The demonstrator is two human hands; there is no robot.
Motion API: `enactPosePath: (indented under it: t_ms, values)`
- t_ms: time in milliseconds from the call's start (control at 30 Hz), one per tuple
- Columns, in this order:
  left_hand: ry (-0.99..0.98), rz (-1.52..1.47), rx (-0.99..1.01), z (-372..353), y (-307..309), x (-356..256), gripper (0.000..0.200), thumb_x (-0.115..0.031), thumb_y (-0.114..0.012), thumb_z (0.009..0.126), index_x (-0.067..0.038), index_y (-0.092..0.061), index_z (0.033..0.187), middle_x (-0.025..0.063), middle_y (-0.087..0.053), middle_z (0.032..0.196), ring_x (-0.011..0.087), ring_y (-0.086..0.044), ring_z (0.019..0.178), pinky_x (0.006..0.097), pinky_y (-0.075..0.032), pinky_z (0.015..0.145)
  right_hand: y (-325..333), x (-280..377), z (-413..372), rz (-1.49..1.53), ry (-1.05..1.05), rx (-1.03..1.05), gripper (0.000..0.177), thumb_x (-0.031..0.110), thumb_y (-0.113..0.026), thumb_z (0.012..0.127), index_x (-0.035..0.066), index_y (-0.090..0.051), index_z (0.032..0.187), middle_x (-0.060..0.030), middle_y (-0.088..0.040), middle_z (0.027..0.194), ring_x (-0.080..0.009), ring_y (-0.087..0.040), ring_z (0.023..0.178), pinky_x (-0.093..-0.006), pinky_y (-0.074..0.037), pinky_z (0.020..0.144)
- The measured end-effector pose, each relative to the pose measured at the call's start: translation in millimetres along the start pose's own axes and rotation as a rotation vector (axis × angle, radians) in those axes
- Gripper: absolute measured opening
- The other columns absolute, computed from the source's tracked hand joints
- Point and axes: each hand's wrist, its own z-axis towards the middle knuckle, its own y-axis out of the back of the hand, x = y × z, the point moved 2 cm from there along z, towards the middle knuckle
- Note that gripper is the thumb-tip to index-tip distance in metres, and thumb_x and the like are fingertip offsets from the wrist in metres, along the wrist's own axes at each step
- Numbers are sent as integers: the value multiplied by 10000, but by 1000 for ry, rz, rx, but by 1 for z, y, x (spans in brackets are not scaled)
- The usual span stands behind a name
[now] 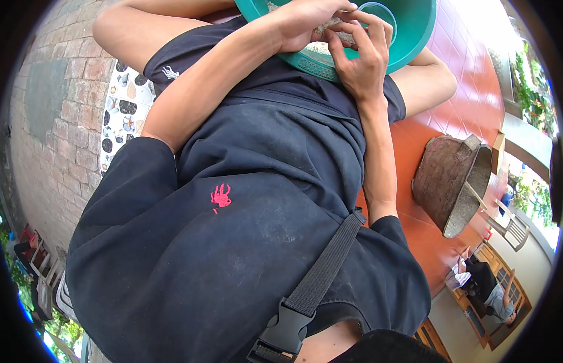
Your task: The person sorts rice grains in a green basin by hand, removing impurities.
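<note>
A green basin [417, 36] sits between my legs at the top of the view, partly cut off by the frame edge. Over it, my left hand [302, 24] is closed around a pale, grainy clump [343, 37] whose kind I cannot make out. The fingers of my right hand [365, 57] curl in from the other side, thumb and fingertips pressed against the same clump. Similar pale, grainy material [318, 48] shows inside the basin below my hands. Beside my right fingers is the rim of a clear, bluish round container [391, 21] in the basin.
On the red tiled floor to the right stands a large, worn brown tub [445, 181], tilted in view, with a stick across its opening. A chair [512, 227] and another person [496, 296] appear farther off. Brick paving [70, 115] and a pebble-patterned tile strip [121, 109] lie left.
</note>
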Motion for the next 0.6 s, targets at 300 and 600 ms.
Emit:
enactPosePath:
  t_ms: [300,600]
  values:
    - [-252,154,66,-7,0,-1,323,-280,-489,1086,-4,-655,1096,72,-675,967,171,-656,854,335,-548,807,1,-2,-2,38,-28,11,117,95,-762,868,45,-716,963,-86,-672,1206,-287,-559,1107,-390,-454,959]
    - [58,-151,19,1,-1,-5,402,-252,-448,1096,77,-674,1053,184,-720,1006,256,-715,882,368,-608,830,10,-10,-6,-132,-219,-256,143,135,-698,920,53,-704,1037,-112,-613,1257,-285,-511,1196,-422,-354,1034]
